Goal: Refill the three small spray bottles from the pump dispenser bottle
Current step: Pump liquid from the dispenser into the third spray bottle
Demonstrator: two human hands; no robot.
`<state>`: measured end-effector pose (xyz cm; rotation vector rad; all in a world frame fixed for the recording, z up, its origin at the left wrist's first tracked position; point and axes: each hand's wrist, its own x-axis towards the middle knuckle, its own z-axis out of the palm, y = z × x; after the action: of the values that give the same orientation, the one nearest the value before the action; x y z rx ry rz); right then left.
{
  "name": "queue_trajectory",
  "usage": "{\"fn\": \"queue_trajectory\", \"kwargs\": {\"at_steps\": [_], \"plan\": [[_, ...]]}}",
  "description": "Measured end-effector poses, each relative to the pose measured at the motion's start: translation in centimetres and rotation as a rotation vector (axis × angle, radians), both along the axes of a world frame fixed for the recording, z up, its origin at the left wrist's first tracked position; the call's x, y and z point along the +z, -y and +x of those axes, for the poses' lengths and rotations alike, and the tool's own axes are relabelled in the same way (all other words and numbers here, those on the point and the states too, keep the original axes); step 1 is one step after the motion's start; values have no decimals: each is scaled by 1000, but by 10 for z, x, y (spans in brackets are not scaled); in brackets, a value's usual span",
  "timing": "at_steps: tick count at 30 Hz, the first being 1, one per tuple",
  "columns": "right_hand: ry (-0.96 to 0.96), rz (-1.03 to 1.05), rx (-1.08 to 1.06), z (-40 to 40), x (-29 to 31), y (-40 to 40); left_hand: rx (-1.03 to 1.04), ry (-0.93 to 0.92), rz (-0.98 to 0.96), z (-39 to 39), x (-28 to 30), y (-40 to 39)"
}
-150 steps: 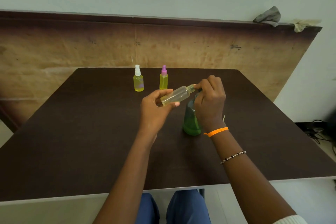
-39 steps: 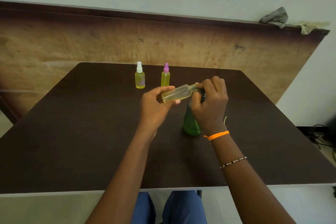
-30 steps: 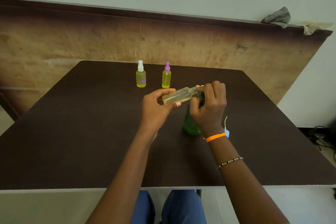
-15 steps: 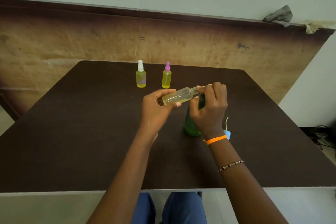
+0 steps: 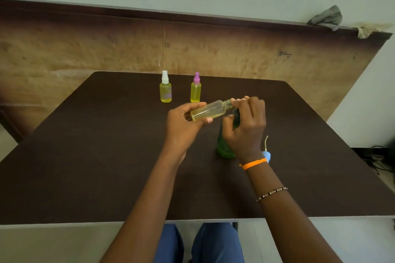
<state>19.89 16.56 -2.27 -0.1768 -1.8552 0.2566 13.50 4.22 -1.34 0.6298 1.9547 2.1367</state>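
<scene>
**Open neck held against the pump, bottle lying nearly flat**

Head view:

- Held in the left hand [image 5: 183, 126]: the uncapped spray bottle [image 5: 210, 110], pinched round its lower body between thumb and fingers, lifted clear of the table [image 5: 96, 156]. Partly filled with pale yellow liquid.
- Long axis close to level, base toward the left hand, threaded neck pointing right and slightly up, straight at the right hand [image 5: 245, 126].
- Right hand curled over the head of the green pump dispenser bottle [image 5: 224, 147], fingertips meeting the open neck. Pump nozzle hidden under the fingers, so no telling whether the spout sits inside the neck or only beside it.
- Green dispenser upright on the table, directly below both hands, nearer the right one.
- Just behind the right wrist on the table: a small blue spray cap [image 5: 266, 155] with its dip tube standing up, probably the one off the held bottle.
- Farther back, well apart from the hands: the white-capped spray bottle [image 5: 165, 89] and the pink-capped spray bottle [image 5: 195, 89], side by side, upright, capped, both yellow nearly to the shoulder.

Judgement: third bottle mid-fill. Next pump stroke depends on neck and spout staying aligned; tilted this flat, risk of liquid running back out of the neck.
</scene>
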Motion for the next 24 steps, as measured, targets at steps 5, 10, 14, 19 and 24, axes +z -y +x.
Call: {"fn": "queue_trajectory", "kwargs": {"at_steps": [5, 10, 14, 19, 24], "plan": [[8, 9, -6, 3, 10, 0, -10, 12, 24, 3, 3, 0], [-16, 20, -10, 1, -4, -1, -7, 20, 13, 2, -1, -2], [-4, -7, 1, 1, 2, 3, -8, 22, 17, 2, 0, 0], [13, 3, 1, 4, 13, 2, -27, 23, 33, 3, 3, 1], [-11, 33, -23, -1, 1, -2, -9, 33, 29, 2, -1, -2]]}}
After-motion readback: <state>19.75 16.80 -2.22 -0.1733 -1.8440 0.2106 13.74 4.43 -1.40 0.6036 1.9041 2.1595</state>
